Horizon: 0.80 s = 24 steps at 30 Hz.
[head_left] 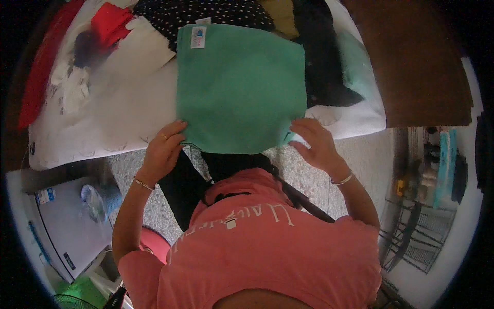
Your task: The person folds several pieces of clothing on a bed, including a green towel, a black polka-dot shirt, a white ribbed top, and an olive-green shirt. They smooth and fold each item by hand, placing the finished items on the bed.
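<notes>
A square green cloth (242, 87) with a white label (198, 37) at its far left corner lies over the near edge of the bed, its near edge hanging a little past the mattress. My left hand (165, 147) pinches the near left corner between thumb and fingers; a ring and a bracelet show on it. At the near right corner, my right hand (315, 144) grips the edge, thumb below and fingers above, with a small blue patch beside the fingertips. Dark layers peek out under the near left edge.
Behind the cloth lie a black polka-dot garment (206, 13), a black garment (324, 56), white cloth (139, 49) and a red cloth (110, 24) on the pale mattress (123, 116). A small grey fridge (72, 226) stands at left, a wire rack (427, 232) at right.
</notes>
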Each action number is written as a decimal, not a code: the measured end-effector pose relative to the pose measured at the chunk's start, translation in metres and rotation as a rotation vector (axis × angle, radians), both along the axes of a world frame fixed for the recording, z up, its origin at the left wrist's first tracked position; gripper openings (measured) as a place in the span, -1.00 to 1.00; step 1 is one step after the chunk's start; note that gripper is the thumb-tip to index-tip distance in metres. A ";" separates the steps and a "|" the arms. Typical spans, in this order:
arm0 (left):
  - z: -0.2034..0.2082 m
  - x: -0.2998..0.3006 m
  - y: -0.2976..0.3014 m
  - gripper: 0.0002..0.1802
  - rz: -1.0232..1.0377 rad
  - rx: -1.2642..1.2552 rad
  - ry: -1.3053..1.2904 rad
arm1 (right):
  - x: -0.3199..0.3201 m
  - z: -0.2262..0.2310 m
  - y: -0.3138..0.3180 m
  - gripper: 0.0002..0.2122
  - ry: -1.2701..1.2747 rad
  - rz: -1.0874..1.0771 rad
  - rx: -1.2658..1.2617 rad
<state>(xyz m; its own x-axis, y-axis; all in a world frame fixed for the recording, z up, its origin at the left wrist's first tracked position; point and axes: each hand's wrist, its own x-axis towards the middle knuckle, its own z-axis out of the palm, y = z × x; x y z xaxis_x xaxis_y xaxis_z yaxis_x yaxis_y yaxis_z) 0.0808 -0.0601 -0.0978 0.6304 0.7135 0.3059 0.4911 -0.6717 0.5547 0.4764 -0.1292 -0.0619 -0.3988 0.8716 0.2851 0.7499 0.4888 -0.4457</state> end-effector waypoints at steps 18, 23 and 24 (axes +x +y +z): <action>0.025 0.021 -0.001 -0.75 -0.047 0.327 0.117 | -0.209 -0.016 0.166 -0.58 -0.181 -0.193 -0.168; 0.017 0.022 0.000 -0.72 -0.070 0.365 0.091 | -0.217 -0.018 0.165 -0.66 -0.246 -0.239 -0.187; 0.016 0.022 0.001 -0.72 -0.079 0.358 0.087 | -0.218 -0.020 0.167 -0.67 -0.257 -0.237 -0.202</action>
<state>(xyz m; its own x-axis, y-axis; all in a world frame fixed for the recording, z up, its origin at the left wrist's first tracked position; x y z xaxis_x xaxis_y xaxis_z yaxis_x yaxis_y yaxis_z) 0.1027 -0.0593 -0.0815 0.7137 0.5190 0.4703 0.4648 -0.8533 0.2362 0.2586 0.0378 -0.0817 -0.2161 0.9763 0.0158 0.9308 0.2108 -0.2987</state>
